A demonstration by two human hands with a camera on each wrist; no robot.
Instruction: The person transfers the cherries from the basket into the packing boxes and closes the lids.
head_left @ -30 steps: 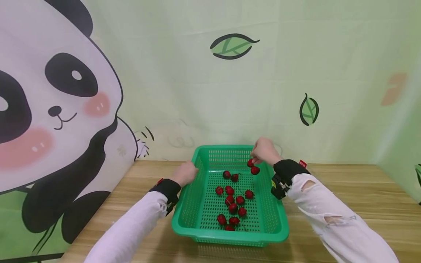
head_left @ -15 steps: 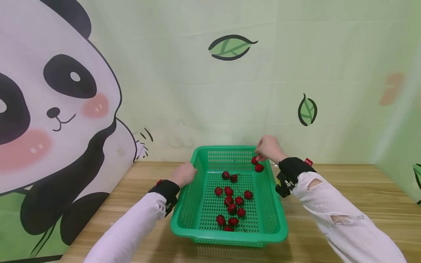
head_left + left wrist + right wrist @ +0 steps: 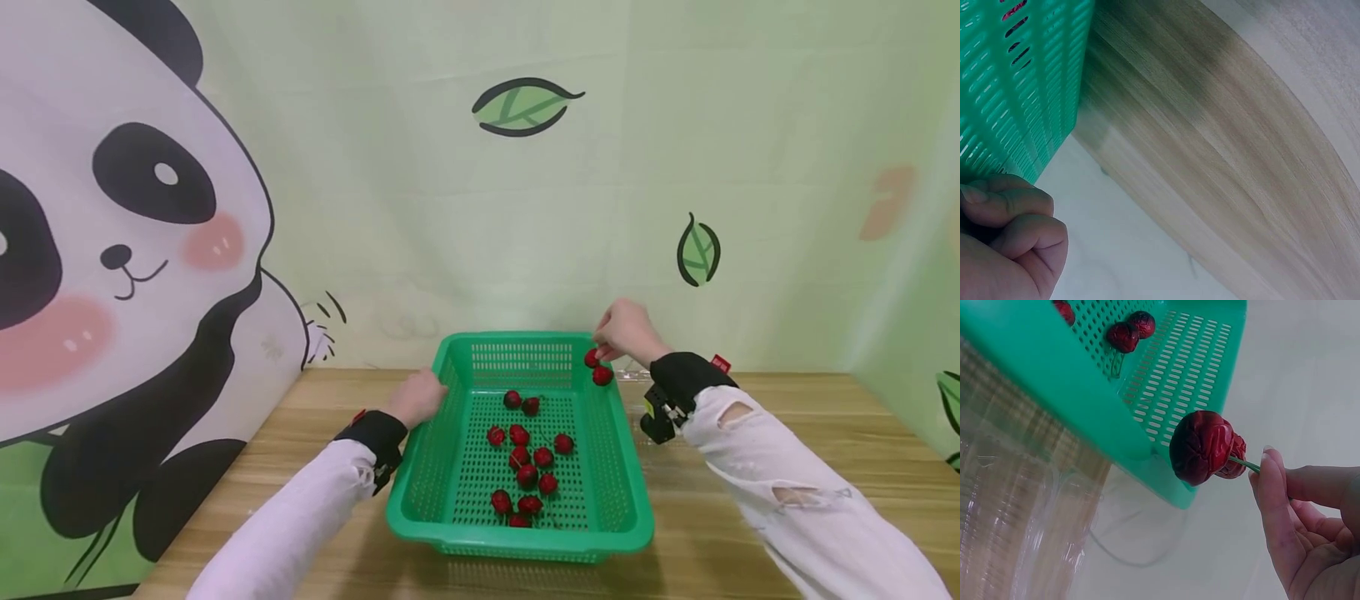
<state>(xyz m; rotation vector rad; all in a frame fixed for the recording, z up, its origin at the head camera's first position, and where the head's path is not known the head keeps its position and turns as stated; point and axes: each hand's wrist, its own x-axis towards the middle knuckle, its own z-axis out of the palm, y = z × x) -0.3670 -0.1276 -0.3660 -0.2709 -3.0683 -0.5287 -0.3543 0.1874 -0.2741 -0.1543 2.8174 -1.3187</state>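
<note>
My right hand (image 3: 628,331) pinches thin green stems between thumb and fingers. Two wrinkled, dark red cherries (image 3: 1202,449) hang from them, just over the far right corner of the green plastic basket (image 3: 641,500). In the right wrist view, one cherry partly hides the other. Over at the basket's left rim, my left hand (image 3: 417,398) has its fingers curled and grips the edge; the left wrist view shows those curled fingers (image 3: 1029,234) against the slotted wall. Inside the basket lie several more cherries (image 3: 527,476), scattered over the perforated floor, some with stems.
A clear plastic container (image 3: 1016,519) lies on the wooden table (image 3: 765,467) right of the basket, mostly hidden by it and the right arm in the head view. Behind the table hangs a pale green cloth (image 3: 525,225) printed with a panda and leaves.
My right hand has moved right and slightly up, carrying the two cherries toward the basket's right rim. The left hand keeps its place on the left rim.
</note>
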